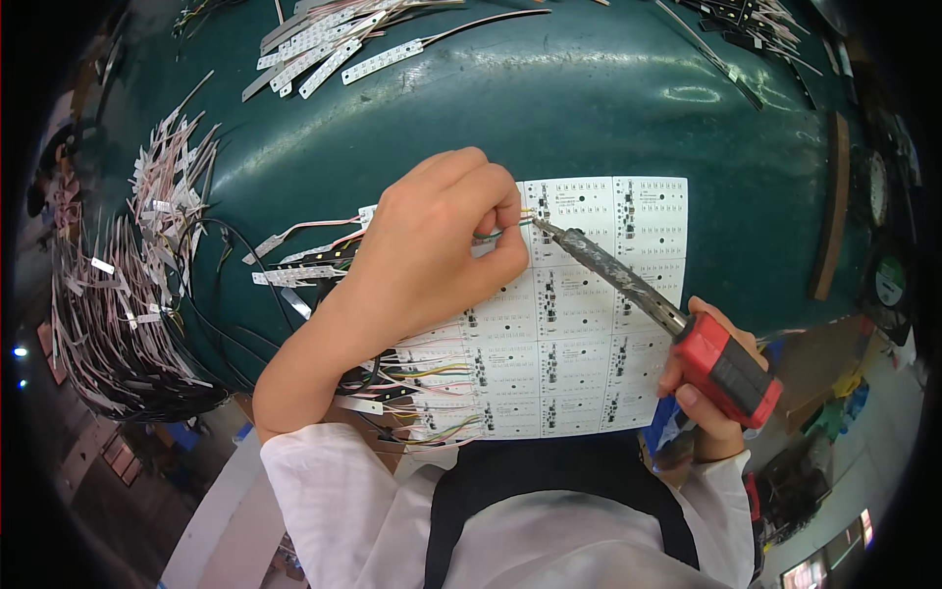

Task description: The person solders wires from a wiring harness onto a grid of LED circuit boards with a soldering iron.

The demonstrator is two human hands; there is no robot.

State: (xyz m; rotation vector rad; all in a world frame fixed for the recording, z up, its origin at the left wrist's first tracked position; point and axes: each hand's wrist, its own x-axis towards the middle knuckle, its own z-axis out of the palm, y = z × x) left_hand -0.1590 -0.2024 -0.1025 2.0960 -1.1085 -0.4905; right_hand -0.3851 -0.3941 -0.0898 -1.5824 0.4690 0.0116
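A panel of white circuit boards (581, 398), marked off in rows and columns with small dark parts, lies on the green table in front of me. My left hand (442, 231) is closed in a pinch above its upper left part, holding thin coloured wires (523, 223) whose ends meet the board. In my right hand (708, 417) is a soldering iron (728, 368) with a red and black handle and a stained grey shaft. Its tip touches or nearly touches the board at those wire ends. Other coloured wires (442, 371) run from the boards at the lower left.
Large bundles of thin wires (137, 294) lie at the left, near a looped black cable (201, 314). White strips with leads (314, 44) are piled at the far side, dark strips (756, 29) at the far right. A brown bar (832, 206) lies along the right edge of the green table (412, 123).
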